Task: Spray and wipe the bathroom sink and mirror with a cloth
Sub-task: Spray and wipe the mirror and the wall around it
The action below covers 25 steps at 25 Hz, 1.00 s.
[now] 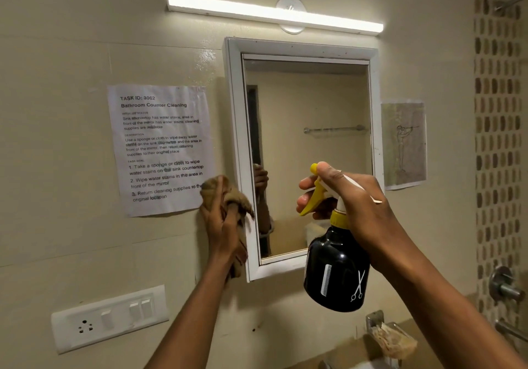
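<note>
Nearest the camera, the right hand (351, 200) grips the neck of a black spray bottle (337, 268), fingers curled over its yellow trigger and thumb pressed on the top of the head; the nozzle points at the mirror (308, 146). The bottle hangs in front of the mirror's lower right corner and hides that part of the white frame (234, 128). To the left, the left hand (221, 226) holds a bunched brown cloth (228, 194), fingers closed round it, against the frame's lower left edge; the cloth spills over onto the wall and overlaps the bottom right corner of a printed task sheet (163, 148).

Low on the wall sits a white switch plate (110, 317) with a socket, well left of the arms. At the bottom right, a metal soap holder (391, 337) carries something pale and crumpled. A tap handle (504, 286) juts from the patterned tile at the far right edge.

Farther back, a small drawing (403, 143) is stuck just right of the mirror. Most of the glass between the two hands lies uncovered. A lit tube light (274, 13) runs above the frame.
</note>
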Tool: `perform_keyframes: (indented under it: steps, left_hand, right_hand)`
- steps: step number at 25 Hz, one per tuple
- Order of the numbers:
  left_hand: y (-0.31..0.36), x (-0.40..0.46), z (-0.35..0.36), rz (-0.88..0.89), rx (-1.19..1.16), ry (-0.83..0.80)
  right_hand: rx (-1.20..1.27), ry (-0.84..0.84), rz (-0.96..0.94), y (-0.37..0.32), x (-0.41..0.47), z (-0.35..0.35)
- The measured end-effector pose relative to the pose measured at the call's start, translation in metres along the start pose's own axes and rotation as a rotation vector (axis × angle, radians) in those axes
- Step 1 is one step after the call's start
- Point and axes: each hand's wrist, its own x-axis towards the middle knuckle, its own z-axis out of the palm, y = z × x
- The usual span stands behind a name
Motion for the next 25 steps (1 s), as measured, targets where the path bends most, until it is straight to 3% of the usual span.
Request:
perform_keyframes:
  steps: [3, 7, 11, 14, 15, 18, 20, 22, 25]
  left_hand:
    - [0.0, 0.0, 0.018, -0.011, 0.058, -0.092]
    - [-0.047, -0.078, 0.013, -0.065, 0.132, -0.162]
    - [-0.087, -0.129, 0.01, -0.286, 0.241, -0.21]
    - [-0.085, -0.165, 0.0, -0.313, 0.308, -0.43]
    - [-0.083, -0.177, 0.002, -0.344, 0.3, -0.436]
    - [-0.06, -0.193, 0.017, -0.329, 0.185, -0.039]
    - [-0.041, -0.175, 0.021, -0.193, 0.02, 0.219]
    - [-0.018, -0.135, 0.023, -0.146, 0.001, 0.291]
    - [-0.018, -0.099, 0.032, -0.101, 0.261, 0.243]
  right_hand:
    - [0.016, 0.035, 0.018, 0.005, 0.003, -0.008]
    - [0.015, 0.049, 0.052, 0.016, 0.006, -0.01]
    - [0.033, 0.034, 0.071, 0.02, 0.006, 0.0]
    - [0.044, -0.004, 0.063, 0.021, 0.001, 0.005]
    - [0.046, -0.012, 0.054, 0.02, -0.001, 0.004]
    - [0.053, 0.008, 0.037, 0.016, -0.002, -0.008]
    - [0.048, 0.022, 0.041, 0.013, -0.001, -0.019]
    - [0.067, 0.028, 0.04, 0.01, 0.0, -0.025]
    - [0.084, 0.033, 0.03, 0.008, -0.003, -0.027]
